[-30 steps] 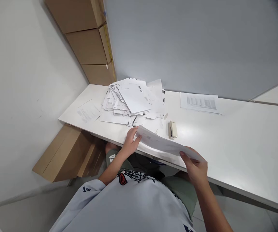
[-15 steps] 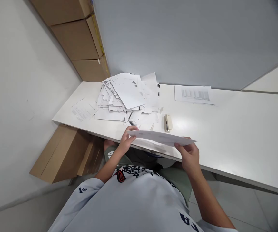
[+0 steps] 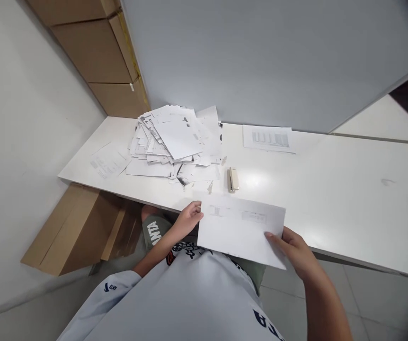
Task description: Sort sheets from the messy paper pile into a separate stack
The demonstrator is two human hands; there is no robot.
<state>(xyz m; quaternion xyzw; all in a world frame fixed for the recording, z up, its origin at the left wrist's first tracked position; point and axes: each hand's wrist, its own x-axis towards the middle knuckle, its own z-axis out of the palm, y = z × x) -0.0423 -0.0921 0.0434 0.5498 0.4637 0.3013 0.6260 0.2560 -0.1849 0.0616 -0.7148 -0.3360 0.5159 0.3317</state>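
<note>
A printed sheet of paper [image 3: 235, 237] is held up at the table's front edge, its face tipped toward me. My right hand [image 3: 292, 244] grips its right side, thumb on the face and fingers behind. At the left edge, my left hand [image 3: 189, 220] has its thumb and curled fingertips closed on the paper; how firmly is hard to see. Just beyond the sheet lies a cream stapler [image 3: 233, 180]. A messy pile of printed papers [image 3: 179, 135] spreads out to the back left.
Other printed sheets [image 3: 270, 139] lie at the back against the grey partition [image 3: 261, 61]. Loose paper [image 3: 108, 163] rests at the left end of the white table [image 3: 349, 203]. Cardboard boxes [image 3: 86, 52] are stacked behind, and another box [image 3: 65, 227] stands below the table's left end.
The sheet has turned from nearly edge-on to showing its printed face, and lowered toward me. My right hand has moved right and down with it. The whole view has shifted slightly.
</note>
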